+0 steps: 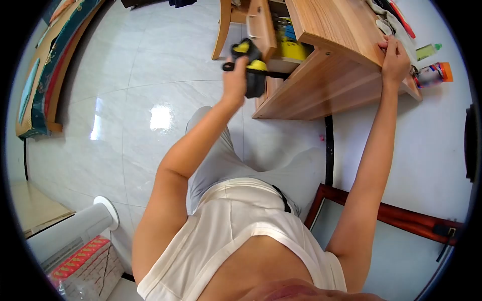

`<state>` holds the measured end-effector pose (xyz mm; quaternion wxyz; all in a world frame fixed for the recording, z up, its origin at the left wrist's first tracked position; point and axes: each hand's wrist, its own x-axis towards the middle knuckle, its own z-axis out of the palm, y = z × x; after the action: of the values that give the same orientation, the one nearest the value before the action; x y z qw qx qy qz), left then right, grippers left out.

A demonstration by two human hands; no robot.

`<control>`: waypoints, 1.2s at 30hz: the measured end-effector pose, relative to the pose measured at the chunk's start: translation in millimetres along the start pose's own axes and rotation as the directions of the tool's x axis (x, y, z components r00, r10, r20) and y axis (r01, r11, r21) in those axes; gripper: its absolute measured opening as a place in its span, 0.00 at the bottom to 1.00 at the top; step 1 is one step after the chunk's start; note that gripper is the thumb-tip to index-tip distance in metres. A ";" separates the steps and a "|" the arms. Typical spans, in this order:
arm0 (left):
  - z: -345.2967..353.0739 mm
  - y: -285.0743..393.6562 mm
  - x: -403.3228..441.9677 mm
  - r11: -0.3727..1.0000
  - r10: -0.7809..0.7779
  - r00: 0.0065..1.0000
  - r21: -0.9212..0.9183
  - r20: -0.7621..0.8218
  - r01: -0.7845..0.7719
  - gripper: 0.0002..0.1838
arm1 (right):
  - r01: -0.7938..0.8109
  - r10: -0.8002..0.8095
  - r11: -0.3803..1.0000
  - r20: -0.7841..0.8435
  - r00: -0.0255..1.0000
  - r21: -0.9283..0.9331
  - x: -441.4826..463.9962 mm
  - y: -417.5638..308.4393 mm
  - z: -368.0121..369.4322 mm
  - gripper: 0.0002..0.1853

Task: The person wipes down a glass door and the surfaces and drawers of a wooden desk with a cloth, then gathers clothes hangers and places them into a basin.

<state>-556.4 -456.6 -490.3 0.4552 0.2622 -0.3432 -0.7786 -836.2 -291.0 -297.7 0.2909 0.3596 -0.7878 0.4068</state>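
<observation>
My left hand [235, 83] is closed around a black and yellow object [255, 70], which is blurred and has a dark strap or bar reaching toward the desk. It is held beside an open drawer [261, 25] of the wooden desk [334, 75]. Inside the drawer are yellow and blue items [292, 47]. At the desk's right edge, my right hand [395, 62] has its fingers bent together next to a grey-white cloth [396, 32]; what they pinch, if anything, is too small to tell.
A wooden chair [221, 32] stands behind the drawer. Against the wall are an orange-capped container [434, 74] and a green-capped bottle [427, 51]. A dark red frame [396, 215] leans at lower right. A white cylinder [75, 236] and patterned box [95, 271] are at lower left.
</observation>
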 end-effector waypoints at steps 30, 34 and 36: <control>30.4 -140.0 74.2 0.931 0.170 0.985 0.326 0.016 -0.166 0.20 | 0.086 -0.077 0.991 -0.087 0.993 0.102 -8.2 -15.7 1.3 0.15; 17.1 -117.4 10.2 0.999 -0.008 0.993 0.034 0.118 0.004 0.22 | 0.065 -0.059 0.994 -0.075 0.995 0.083 -8.7 -15.5 -1.1 0.17; 14.3 -116.3 20.3 0.994 -0.112 0.989 -0.001 0.101 0.113 0.22 | 0.047 -0.044 0.998 -0.058 0.997 0.051 -8.7 -18.1 -2.8 0.17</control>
<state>-637.3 -429.7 -573.2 0.3935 0.2401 -0.3478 -0.8165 -816.2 -293.2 -295.1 0.3128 0.3733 -0.7599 0.4306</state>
